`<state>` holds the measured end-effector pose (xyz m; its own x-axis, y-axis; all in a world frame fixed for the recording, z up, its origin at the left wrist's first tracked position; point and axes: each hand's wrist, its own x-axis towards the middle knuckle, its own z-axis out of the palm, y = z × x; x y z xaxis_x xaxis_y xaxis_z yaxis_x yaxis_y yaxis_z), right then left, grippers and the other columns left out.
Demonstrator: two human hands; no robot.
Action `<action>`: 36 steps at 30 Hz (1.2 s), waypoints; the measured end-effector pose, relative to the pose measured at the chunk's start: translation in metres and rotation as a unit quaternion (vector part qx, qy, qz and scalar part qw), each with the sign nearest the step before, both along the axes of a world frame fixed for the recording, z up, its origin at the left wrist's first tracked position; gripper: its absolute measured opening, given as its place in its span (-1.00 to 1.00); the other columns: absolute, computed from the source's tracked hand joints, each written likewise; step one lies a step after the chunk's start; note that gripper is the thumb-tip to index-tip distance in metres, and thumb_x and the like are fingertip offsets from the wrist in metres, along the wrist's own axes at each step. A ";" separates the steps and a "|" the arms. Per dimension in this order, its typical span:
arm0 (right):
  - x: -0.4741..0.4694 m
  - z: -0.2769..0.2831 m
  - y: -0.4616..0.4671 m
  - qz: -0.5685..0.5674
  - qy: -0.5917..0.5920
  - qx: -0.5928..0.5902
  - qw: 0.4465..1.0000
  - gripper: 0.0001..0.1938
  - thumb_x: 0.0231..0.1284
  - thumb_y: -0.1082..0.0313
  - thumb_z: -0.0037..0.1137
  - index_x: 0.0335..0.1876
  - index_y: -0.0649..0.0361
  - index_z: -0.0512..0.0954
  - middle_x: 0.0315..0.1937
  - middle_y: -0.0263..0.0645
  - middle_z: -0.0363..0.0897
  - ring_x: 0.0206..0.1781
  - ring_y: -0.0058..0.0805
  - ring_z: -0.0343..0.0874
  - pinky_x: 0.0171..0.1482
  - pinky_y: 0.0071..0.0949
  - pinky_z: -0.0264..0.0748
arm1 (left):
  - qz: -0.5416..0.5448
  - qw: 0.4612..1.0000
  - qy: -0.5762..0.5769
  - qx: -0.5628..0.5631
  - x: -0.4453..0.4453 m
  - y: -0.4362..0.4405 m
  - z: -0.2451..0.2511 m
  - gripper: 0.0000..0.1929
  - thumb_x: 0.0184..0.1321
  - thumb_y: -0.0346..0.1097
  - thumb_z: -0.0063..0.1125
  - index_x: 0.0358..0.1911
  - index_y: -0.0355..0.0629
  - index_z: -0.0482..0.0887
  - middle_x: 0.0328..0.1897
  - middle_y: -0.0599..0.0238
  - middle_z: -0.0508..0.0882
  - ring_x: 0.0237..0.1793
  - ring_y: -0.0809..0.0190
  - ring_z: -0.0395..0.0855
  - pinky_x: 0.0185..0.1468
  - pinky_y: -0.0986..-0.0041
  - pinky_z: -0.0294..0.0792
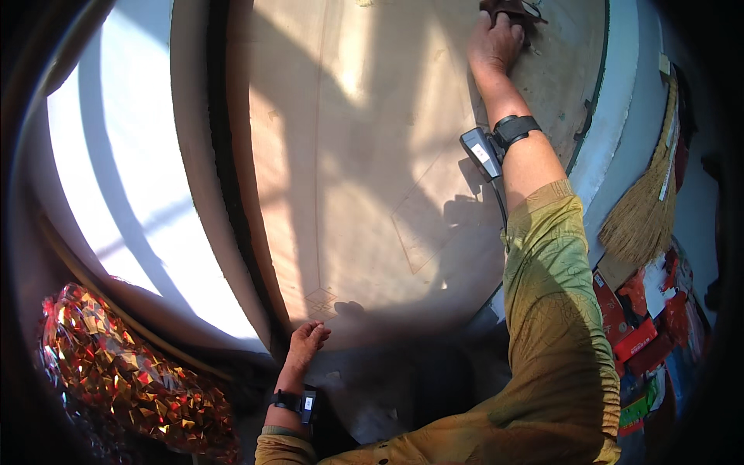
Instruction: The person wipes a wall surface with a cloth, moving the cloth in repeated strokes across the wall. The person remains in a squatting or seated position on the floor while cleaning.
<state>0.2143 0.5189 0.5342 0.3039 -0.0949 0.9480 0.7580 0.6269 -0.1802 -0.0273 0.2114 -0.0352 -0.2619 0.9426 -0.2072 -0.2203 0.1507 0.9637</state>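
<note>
A tall beige door panel with thin engraved lines stands before me, crossed by sunlight and shadows. At its upper right my right hand presses a dark brown cloth to the surface; the cloth is partly cut off by the top of the view. Low down, near the panel's bottom left corner, my left hand is raised with its fingers curled together. Whether anything small is between those fingertips I cannot tell. Each wrist wears a black strap with a small device.
A straw broom hangs on the wall at right, above piled red boxes and bags. At lower left lies a shiny red and gold foil bundle in clear plastic. A sunlit white wall is on the left.
</note>
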 end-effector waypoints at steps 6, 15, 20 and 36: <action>-0.123 -0.103 -0.066 0.029 -0.464 0.195 0.864 -0.58 0.15 0.19 0.28 0.17 -0.13 0.60 0.41 -0.15 0.41 0.50 -0.15 0.32 0.44 0.01 0.28 | 0.013 1.000 0.023 -0.006 -0.001 -0.002 -0.002 -0.62 0.48 -0.09 0.19 0.19 -0.18 0.62 -0.03 0.25 0.81 0.01 0.29 0.75 0.01 0.47 0.50; -0.050 -0.015 -0.035 -0.068 -0.201 0.158 0.964 -0.69 0.23 0.19 0.24 0.09 -0.08 0.67 0.32 -0.22 0.51 0.42 -0.17 0.41 0.45 0.02 0.24 | -0.007 0.999 0.002 0.039 0.000 -0.016 -0.010 -0.67 0.47 -0.17 0.21 0.16 -0.19 0.62 -0.06 0.26 0.81 -0.02 0.30 0.75 -0.06 0.52 0.49; -0.091 0.065 -0.041 -0.059 -0.044 -0.038 0.997 -0.49 0.48 -0.06 -0.08 0.26 0.20 0.49 0.41 0.23 0.34 0.49 0.22 0.24 0.53 0.05 0.12 | -0.013 0.999 -0.013 0.043 -0.001 -0.016 0.001 -0.70 0.46 -0.23 0.21 0.14 -0.24 0.62 -0.05 0.24 0.80 0.01 0.30 0.74 -0.02 0.52 0.50; -0.246 -0.352 -0.127 0.119 -0.580 0.155 0.791 -0.79 0.23 0.18 0.20 -0.07 -0.07 0.71 0.22 -0.33 0.58 0.41 -0.30 0.39 0.46 -0.08 0.24 | 0.019 0.996 0.046 0.080 -0.004 -0.035 0.004 -0.64 0.49 -0.26 0.21 0.16 -0.42 0.57 -0.02 0.18 0.75 0.06 0.29 0.71 0.21 0.46 0.49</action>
